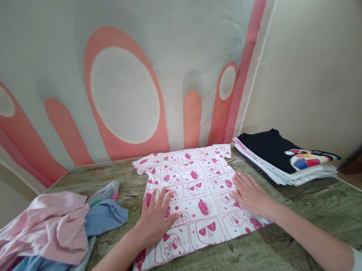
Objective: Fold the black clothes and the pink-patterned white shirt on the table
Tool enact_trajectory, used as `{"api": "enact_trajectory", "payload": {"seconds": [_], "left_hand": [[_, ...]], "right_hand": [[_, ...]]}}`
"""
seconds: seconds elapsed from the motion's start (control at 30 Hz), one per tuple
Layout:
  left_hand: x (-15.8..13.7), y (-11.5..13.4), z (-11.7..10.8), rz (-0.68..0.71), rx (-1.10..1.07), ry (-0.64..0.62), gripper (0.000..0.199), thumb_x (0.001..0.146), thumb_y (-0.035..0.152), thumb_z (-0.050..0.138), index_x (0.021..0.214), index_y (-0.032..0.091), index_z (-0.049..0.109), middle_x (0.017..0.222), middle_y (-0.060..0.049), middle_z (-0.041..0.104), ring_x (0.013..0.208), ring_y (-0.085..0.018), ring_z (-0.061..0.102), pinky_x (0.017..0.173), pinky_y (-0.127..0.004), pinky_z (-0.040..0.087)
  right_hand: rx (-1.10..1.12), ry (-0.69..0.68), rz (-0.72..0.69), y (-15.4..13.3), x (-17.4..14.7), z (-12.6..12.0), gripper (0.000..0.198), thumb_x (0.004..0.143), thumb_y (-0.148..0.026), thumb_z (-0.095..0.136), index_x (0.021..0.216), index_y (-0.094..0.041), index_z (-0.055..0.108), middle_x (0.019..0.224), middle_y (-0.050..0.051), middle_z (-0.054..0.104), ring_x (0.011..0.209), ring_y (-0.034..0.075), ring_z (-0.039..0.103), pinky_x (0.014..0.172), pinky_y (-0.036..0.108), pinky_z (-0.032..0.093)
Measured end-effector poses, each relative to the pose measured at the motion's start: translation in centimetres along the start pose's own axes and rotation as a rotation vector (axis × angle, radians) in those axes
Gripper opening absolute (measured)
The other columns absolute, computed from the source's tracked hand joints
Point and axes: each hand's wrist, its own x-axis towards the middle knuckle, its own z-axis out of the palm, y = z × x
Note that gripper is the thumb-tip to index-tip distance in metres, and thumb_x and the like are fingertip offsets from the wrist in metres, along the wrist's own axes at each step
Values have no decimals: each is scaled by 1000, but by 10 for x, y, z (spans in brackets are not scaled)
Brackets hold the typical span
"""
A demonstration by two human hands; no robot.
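Note:
A white T-shirt (201, 186) printed with pink cartoon faces and figures lies spread flat, its sleeves at the far end and its hem toward me. My left hand (156, 218) rests on the left side of the shirt with its fingers stretched out. On the opposite side edge, my right hand (251, 192) lies flat, fingers extended over the fabric. Neither hand grips anything. Parts of the print are hidden under both hands.
A loose heap of clothes, with a pink garment (53, 225) and a blue one (105, 216), lies at the left. At the back right is a stack of folded clothes topped by a black T-shirt (265, 149). The wood-patterned table (316, 213) meets a patterned backdrop (171, 52).

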Motion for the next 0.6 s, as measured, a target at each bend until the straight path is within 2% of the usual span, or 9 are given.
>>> {"api": "enact_trajectory", "payload": {"seconds": [0.13, 0.2, 0.33, 0.43, 0.53, 0.6], "left_hand": [[-13, 1, -7, 12, -38, -79, 72, 84, 67, 25, 144, 27, 16, 150, -6, 4, 135, -38, -1, 102, -61, 10], [-21, 1, -8, 26, -44, -87, 71, 84, 66, 26, 144, 28, 14, 150, -5, 4, 135, -37, -2, 102, -61, 10], [-45, 3, -6, 54, -52, -101, 71, 85, 64, 30, 144, 30, 11, 150, -5, 5, 135, -35, -1, 104, -60, 10], [-61, 5, -9, 64, -78, -136, 72, 84, 63, 33, 144, 32, 9, 150, -5, 8, 135, -35, 1, 104, -60, 13], [-61, 9, -16, 68, -98, -139, 69, 85, 62, 33, 144, 31, 13, 149, -5, 16, 135, -34, 4, 105, -57, 16], [-52, 13, -19, 47, -87, -121, 67, 86, 60, 30, 143, 27, 19, 148, -6, 19, 136, -31, 6, 107, -53, 17]], "right_hand": [[-86, -8, -52, -13, -13, -17, 78, 85, -60, 24, 129, 0, 46, 135, 22, 41, 131, 31, 27, 110, 46, 8], [-121, -23, -81, -22, -20, -31, 75, 83, -61, 28, 122, -2, 53, 128, 22, 49, 126, 33, 36, 110, 47, 11], [-98, -80, -149, -34, -33, -59, 58, 83, -58, 34, 91, -13, 71, 92, 18, 68, 102, 32, 56, 108, 48, 13], [-44, -116, -168, -34, -35, -73, 53, 86, -52, 34, 69, -18, 71, 71, 13, 69, 82, 28, 63, 108, 48, 13], [-48, -143, -195, -31, -23, -81, 51, 86, -49, 36, 64, -18, 70, 68, 12, 69, 75, 26, 64, 107, 48, 14], [-45, -114, -222, -34, -6, -83, 47, 86, -46, 37, 73, -17, 71, 76, 12, 69, 81, 27, 63, 106, 48, 15]]}}
